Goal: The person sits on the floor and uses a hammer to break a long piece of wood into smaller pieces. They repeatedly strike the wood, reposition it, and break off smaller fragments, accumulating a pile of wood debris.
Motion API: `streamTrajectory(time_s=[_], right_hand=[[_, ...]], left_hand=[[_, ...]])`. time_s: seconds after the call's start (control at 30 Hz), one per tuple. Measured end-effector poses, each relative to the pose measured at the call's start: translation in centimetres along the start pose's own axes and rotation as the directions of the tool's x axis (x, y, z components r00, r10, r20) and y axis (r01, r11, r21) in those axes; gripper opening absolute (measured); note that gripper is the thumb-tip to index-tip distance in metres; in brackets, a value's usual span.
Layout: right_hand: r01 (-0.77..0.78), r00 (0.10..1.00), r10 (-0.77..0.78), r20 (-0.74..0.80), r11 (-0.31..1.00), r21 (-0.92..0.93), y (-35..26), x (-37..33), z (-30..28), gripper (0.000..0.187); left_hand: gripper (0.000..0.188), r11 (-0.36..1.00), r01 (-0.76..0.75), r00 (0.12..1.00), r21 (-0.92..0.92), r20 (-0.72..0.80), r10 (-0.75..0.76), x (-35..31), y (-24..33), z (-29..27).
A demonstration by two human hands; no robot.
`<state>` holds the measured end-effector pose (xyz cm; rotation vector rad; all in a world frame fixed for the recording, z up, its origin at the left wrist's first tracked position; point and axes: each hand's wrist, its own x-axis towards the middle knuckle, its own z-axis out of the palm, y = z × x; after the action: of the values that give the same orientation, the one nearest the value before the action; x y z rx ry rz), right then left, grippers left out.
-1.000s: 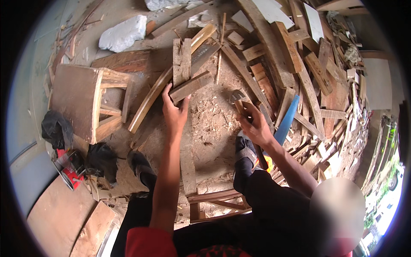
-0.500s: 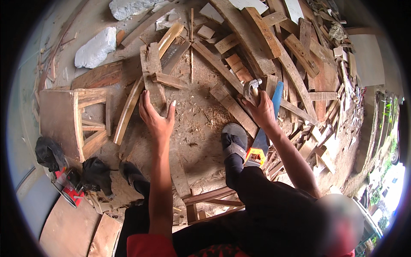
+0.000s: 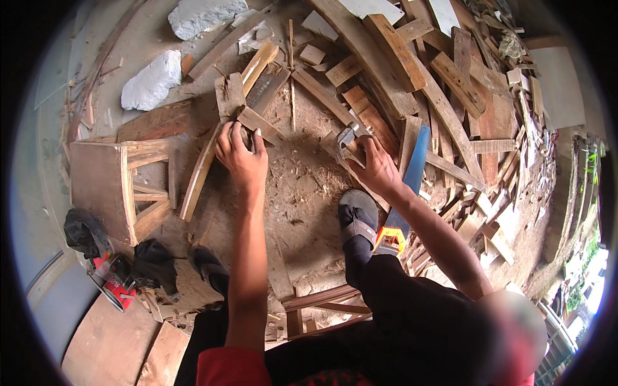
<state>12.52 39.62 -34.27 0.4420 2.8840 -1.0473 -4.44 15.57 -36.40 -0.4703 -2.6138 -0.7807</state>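
My left hand (image 3: pixel 243 157) is closed over the near end of a short wooden board (image 3: pixel 230 93), its fingers curled and hiding that end. A small wood block (image 3: pixel 259 122) lies across the board just beyond my fingertips. My right hand (image 3: pixel 374 166) grips a claw hammer by its handle, close under the metal head (image 3: pixel 346 135); most of the handle is hidden. A handsaw (image 3: pixel 414 168) with a blue-tipped blade and a yellow-orange handle lies to the right of that hand, beside my shoe (image 3: pixel 358 215).
A wooden stool-like frame (image 3: pixel 100 186) lies on the left, near black cloth and a red can (image 3: pixel 119 294). Piled planks (image 3: pixel 393 55) and scraps spread across the far and right side. White chunks (image 3: pixel 151 80) sit at the far left. Sawdust covers the ground (image 3: pixel 293 193).
My left hand has gone from spread fingers to curled ones over the board's near end. My right hand has moved left and slightly nearer with the hammer, its head now turned left.
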Motion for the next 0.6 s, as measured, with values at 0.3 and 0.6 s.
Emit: streamTrajectory(time_s=[0.3, 0.6], right_hand=[[0.018, 1.000, -0.018, 0.024, 1.000, -0.021, 0.1, 2.0, 0.7, 0.047], [-0.014, 0.999, 0.016, 0.033, 0.999, -0.047, -1.1, 1.6, 1.1, 0.051]], left_hand=[[0.059, 0.999, 0.039, 0.995, 0.014, 0.089, -0.040, 1.6, 1.7, 0.1], [0.069, 0.978, 0.193, 0.979, 0.076, 0.044, -0.197, 1.3, 1.4, 1.5]])
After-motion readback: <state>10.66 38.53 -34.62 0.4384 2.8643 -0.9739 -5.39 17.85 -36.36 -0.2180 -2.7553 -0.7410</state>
